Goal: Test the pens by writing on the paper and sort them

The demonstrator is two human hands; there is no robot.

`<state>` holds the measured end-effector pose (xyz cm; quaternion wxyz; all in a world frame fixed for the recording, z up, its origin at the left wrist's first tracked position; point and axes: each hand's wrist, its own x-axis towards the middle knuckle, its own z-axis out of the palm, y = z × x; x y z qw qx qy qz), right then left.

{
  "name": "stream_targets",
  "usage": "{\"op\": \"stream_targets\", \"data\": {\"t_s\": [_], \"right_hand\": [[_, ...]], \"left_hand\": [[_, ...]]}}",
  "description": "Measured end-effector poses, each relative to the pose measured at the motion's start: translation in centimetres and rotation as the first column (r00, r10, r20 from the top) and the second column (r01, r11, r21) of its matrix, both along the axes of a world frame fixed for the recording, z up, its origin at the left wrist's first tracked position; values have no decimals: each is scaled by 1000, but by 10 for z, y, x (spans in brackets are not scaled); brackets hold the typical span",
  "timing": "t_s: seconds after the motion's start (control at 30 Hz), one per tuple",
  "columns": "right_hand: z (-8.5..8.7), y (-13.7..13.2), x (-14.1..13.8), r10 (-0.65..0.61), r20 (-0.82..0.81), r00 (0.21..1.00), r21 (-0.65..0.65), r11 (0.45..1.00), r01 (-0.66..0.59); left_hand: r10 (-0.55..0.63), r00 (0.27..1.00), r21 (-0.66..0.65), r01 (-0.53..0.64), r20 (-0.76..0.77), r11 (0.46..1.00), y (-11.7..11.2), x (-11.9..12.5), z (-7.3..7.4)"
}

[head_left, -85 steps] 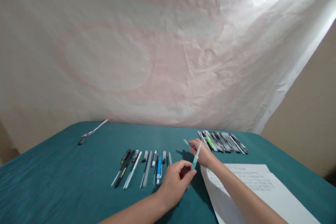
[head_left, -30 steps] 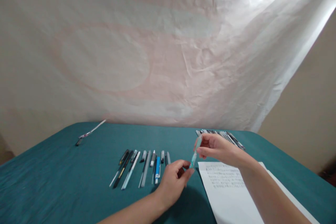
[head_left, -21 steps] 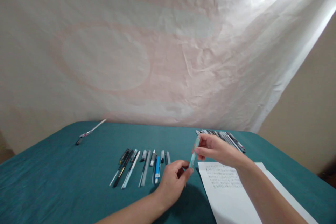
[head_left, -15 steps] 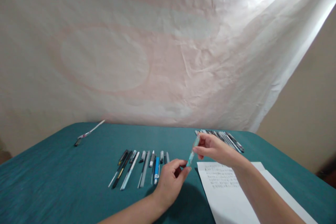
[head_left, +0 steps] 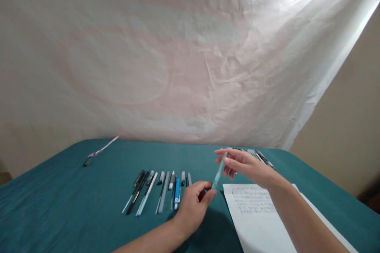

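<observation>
My left hand point(head_left: 194, 203) pinches the lower end of a light teal pen point(head_left: 218, 174) that stands tilted above the teal tablecloth. My right hand point(head_left: 243, 165) hovers at the pen's upper end with its fingers stretched out, touching it lightly. Just left of my left hand lies a row of several pens point(head_left: 160, 191) side by side. Behind my right hand a second group of dark pens point(head_left: 263, 158) is partly hidden.
A white sheet of paper with printed text point(head_left: 261, 209) lies at the right, under my right forearm. A single pen point(head_left: 99, 152) lies at the far left of the teal table point(head_left: 74, 205). A wrinkled white cloth hangs behind the table.
My right hand has loosened from a pinch on the pen's top to outstretched fingers. My left hand stays pinched on the pen's lower end. The view shifted slightly.
</observation>
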<state>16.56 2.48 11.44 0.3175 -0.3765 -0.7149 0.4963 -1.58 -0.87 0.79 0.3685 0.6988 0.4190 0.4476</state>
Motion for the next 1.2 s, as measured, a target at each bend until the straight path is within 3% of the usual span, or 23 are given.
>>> {"op": "stream_targets", "data": {"t_s": [0.27,0.47,0.67,0.87,1.07,1.2], "right_hand": [[-4,6,3,-147,82,986,152,979,134],[-8,8,1,-348,182,920,308,908,283],[1,2,5,-100,74,992,136,987,89],[-8,9,7,-226,126,966,176,963,202],[1,1,9,-33,2,999,37,999,33],[-5,6,8,-76,9,997,90,993,75]], "left_hand": [[7,999,2,-7,-42,1000,-3,0,2],[30,999,-6,-30,-36,1000,-4,0,6],[42,999,-20,-42,-14,999,-1,1,4],[17,999,1,-17,-35,1000,-4,1,4],[42,999,-41,-42,0,998,0,2,1],[23,1000,-40,-23,2,999,0,2,0]]}}
